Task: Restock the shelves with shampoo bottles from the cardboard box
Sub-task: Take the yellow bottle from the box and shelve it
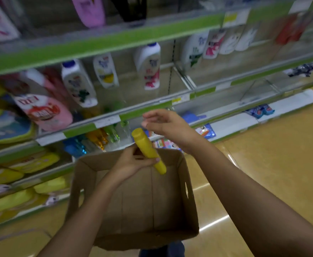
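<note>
My left hand (133,164) grips a yellow bottle (146,148) around its middle, above the far rim of the open cardboard box (89,175). The bottle is tilted, its cap end pointing up toward the shelves. My right hand (163,125) hovers just above and right of the bottle's top, fingers loosely spread and holding nothing. The box interior that shows is bare brown cardboard. White shampoo bottles (78,82) stand on the middle shelf (146,110) behind the hands.
Green-edged shelves run diagonally across the view. A pink refill pouch (44,112) and yellow packs (31,162) fill the left side. Small coloured bottles (98,138) sit on the shelf just beyond the box. Tan floor (272,164) lies to the right.
</note>
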